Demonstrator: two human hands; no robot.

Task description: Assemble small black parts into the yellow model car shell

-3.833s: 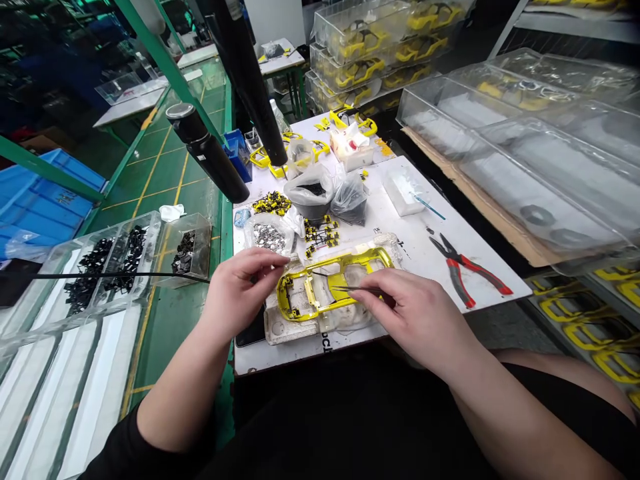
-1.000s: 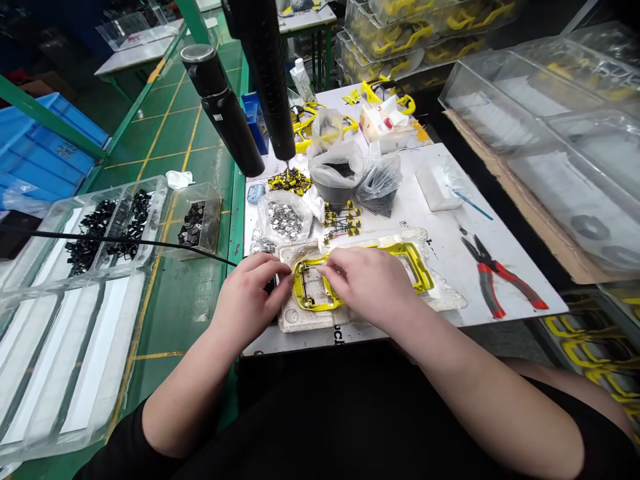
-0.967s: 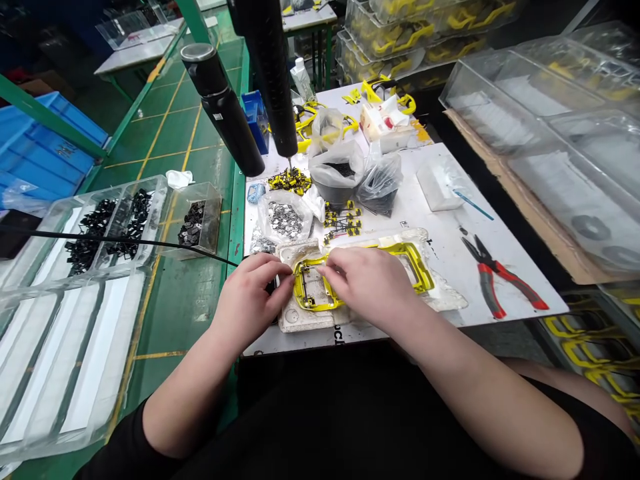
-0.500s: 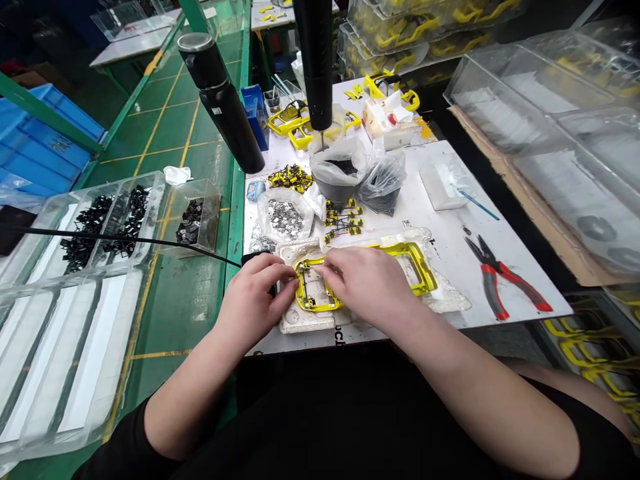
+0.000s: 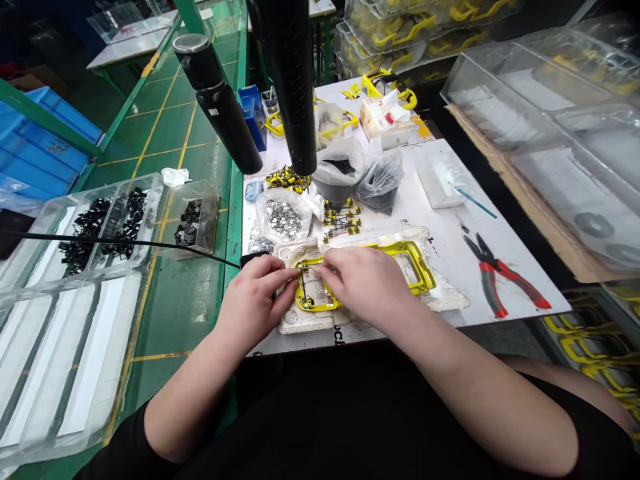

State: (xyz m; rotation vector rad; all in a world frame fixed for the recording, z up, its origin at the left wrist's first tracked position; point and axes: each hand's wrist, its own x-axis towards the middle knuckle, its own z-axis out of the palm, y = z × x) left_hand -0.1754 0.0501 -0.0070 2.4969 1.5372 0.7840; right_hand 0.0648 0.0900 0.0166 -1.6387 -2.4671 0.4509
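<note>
A yellow plastic frame (image 5: 320, 307) lies in a white foam holder (image 5: 310, 325) at the table's near edge. Small black and yellow parts with a dark wire run along the frame's left side. My left hand (image 5: 257, 293) is closed, with thumb and forefinger pinched at the frame's upper left corner. Just right of it my right hand (image 5: 370, 283) is closed too, its fingertips pinched over the frame's upper part. Whatever small piece the fingertips hold is hidden. The right hand also covers the middle of the yellow frame.
Black-handled driver (image 5: 290, 87) hangs over the table. Behind the holder sit a bag of metal plates (image 5: 284, 219), a bag of black screws (image 5: 340, 173) and yellow-black switches (image 5: 343, 220). Red-handled pliers (image 5: 500, 273) lie right. A black bottle (image 5: 220, 107) stands left.
The hanging black driver has swung left and nearer, its tip now lower over the screw bag. Both hands stay at nearly the same place on the frame.
</note>
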